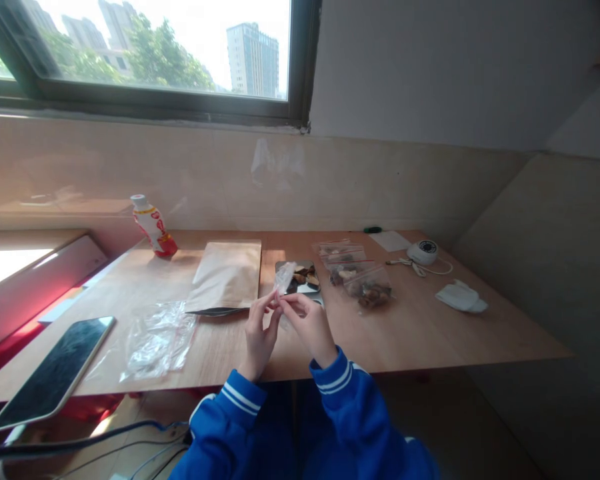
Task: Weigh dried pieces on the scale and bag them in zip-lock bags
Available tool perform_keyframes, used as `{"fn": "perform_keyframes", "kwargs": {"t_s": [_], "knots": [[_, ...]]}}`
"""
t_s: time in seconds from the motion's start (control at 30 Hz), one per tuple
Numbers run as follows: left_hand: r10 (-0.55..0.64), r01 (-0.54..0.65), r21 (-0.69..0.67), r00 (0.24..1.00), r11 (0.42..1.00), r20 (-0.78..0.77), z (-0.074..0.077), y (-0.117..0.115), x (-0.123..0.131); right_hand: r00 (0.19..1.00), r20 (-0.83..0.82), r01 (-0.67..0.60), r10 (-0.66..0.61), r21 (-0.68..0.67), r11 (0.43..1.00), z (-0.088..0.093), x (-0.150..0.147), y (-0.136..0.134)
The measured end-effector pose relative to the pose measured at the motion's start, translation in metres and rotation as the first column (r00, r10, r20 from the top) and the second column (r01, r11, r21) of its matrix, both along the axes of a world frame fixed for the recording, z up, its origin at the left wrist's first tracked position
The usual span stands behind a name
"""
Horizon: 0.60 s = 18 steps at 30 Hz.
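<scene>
Both hands meet over the table's front middle, pinching the edge of a small clear plastic zip bag (285, 276). My left hand (261, 335) has its fingertips closed on the bag from the left. From the right, my right hand (310, 325) pinches the same edge, thumb and finger close together. Just beyond the fingers lies a small flat scale (311, 289), partly hidden by the bag and hands. Brown and pale dried pieces (305, 275) are heaped on it; their exact kind I cannot make out.
Filled zip bags (371, 290) lie right of the scale. A kraft paper pouch (230, 270), clear plastic bags (157, 340), a phone (55, 370) and a bottle (154, 227) are leftward. A dome camera (423, 252) with cable and a white crumpled cloth or tissue (461, 297) sit at right.
</scene>
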<state>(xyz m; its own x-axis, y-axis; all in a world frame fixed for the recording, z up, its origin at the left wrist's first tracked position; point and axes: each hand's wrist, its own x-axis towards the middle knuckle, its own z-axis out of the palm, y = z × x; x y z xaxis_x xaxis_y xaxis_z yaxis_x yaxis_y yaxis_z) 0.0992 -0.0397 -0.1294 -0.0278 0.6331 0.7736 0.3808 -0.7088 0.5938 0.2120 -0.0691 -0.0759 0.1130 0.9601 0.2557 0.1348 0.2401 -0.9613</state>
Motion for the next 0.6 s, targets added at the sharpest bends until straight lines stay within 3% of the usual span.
{"fn": "perform_keyframes", "kwargs": {"t_s": [0.17,0.3,0.37,0.47,0.53,0.6], "knots": [[0.104,-0.105,0.013,0.99,0.994,0.095,-0.007,0.008,-0.002,0.983,0.173,0.054,-0.062,0.049,0.997,0.0,0.003,0.01],[0.353,-0.341,-0.09,0.9,0.936,0.254,-0.015,0.015,-0.013,0.974,0.107,0.195,-0.201,0.06,0.979,0.008,0.018,0.021],[0.436,-0.425,-0.105,0.853,0.899,0.285,-0.018,0.016,-0.017,0.982,0.07,0.171,-0.176,0.067,0.983,0.012,0.032,0.03],[0.432,-0.444,0.003,0.875,0.896,0.219,-0.016,0.015,-0.019,0.976,0.182,0.102,-0.12,0.101,0.99,0.01,0.057,0.047],[0.418,-0.434,0.085,0.895,0.897,0.156,-0.013,0.013,-0.018,0.907,0.369,0.159,-0.202,0.145,0.977,0.001,0.071,0.057],[0.412,-0.423,0.128,0.905,0.897,0.105,-0.011,0.01,-0.017,0.774,0.561,0.227,-0.293,0.185,0.956,-0.012,0.081,0.064]]}}
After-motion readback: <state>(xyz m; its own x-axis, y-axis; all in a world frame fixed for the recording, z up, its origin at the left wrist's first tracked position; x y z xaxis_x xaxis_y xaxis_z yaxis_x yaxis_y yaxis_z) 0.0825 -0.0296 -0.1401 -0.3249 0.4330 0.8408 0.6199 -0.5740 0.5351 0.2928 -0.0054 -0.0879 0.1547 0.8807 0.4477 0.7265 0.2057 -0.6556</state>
